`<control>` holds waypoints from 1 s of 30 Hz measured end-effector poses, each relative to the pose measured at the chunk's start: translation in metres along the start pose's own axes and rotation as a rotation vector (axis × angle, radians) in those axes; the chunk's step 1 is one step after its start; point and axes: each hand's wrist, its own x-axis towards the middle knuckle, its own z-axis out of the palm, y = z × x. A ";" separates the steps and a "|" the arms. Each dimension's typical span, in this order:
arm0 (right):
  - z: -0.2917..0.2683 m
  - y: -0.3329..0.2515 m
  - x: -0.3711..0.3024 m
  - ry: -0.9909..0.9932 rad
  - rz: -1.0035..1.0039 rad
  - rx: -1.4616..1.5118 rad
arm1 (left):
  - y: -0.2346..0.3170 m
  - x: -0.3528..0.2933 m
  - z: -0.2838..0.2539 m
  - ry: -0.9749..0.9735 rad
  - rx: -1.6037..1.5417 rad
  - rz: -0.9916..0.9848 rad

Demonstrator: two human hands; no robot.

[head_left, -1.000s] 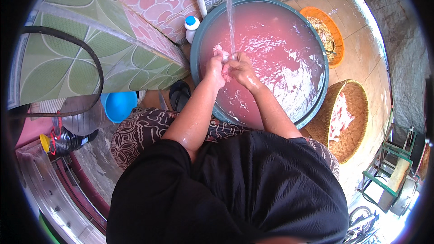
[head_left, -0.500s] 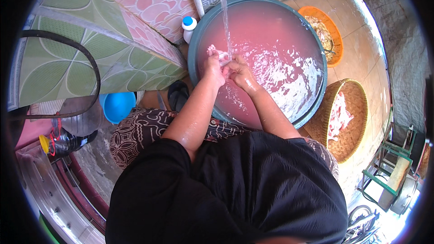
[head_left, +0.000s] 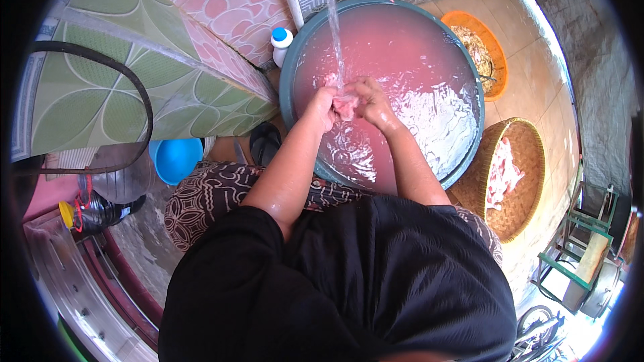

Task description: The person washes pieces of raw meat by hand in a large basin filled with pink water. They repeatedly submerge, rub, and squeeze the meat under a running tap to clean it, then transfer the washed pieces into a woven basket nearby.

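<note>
Both of my hands are over the big green-rimmed tub (head_left: 289, 67), which is filled with cloudy pink water. A wet, pale pink piece of raw meat (head_left: 345, 106) is between them; its exact cut is hard to make out. My left hand (head_left: 324, 108) is closed round its left side, and a pale end sticks out above the fingers. With bent fingers, my right hand (head_left: 374, 104) grips the right edge of the same piece. A stream of water (head_left: 334, 33) falls from above onto the meat and fingers.
A woven basket (head_left: 535, 191) with pale pink raw meat pieces (head_left: 503, 175) stands right of the tub. Behind it is an orange basin (head_left: 498, 50) with scraps. A white bottle (head_left: 281, 50), a blue bowl (head_left: 176, 161) and a dark sandal (head_left: 265, 143) are on the left.
My hands have moved slightly right and nearer to me. The meat has been turned and now shows as a bunched piece between them; my right hand has drawn a little away from the left.
</note>
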 end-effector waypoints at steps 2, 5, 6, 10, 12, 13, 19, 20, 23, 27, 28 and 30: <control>0.004 0.004 -0.003 -0.016 -0.028 -0.007 | 0.000 0.000 0.000 -0.073 0.015 -0.078; -0.005 0.012 0.001 -0.065 0.055 0.040 | 0.007 -0.007 0.002 -0.052 0.141 -0.170; -0.003 0.010 0.002 -0.034 0.080 0.202 | 0.013 -0.017 0.006 -0.087 0.169 -0.171; -0.010 -0.011 0.000 0.009 0.389 0.529 | 0.014 -0.017 0.005 -0.091 0.390 -0.162; -0.010 -0.010 0.001 0.048 0.482 0.634 | 0.017 -0.018 0.007 -0.044 0.533 -0.162; -0.012 -0.009 0.001 0.070 0.528 0.684 | 0.019 -0.019 0.009 -0.023 0.604 -0.163; -0.005 0.002 0.006 0.134 0.692 0.674 | 0.007 -0.015 0.011 -0.127 0.199 0.182; -0.002 -0.003 0.006 0.149 0.744 0.642 | 0.002 -0.010 0.006 -0.119 0.223 0.188; -0.002 -0.008 0.005 0.122 0.682 0.519 | 0.003 -0.016 0.015 -0.121 0.268 0.211; 0.005 -0.025 0.002 -0.092 0.572 0.350 | 0.001 -0.013 0.011 -0.020 0.193 0.242; 0.010 -0.018 -0.001 -0.138 0.520 0.245 | 0.001 -0.011 0.010 0.003 0.162 0.244; 0.021 0.003 0.000 -0.019 0.511 0.319 | 0.002 -0.013 0.007 -0.043 0.090 0.258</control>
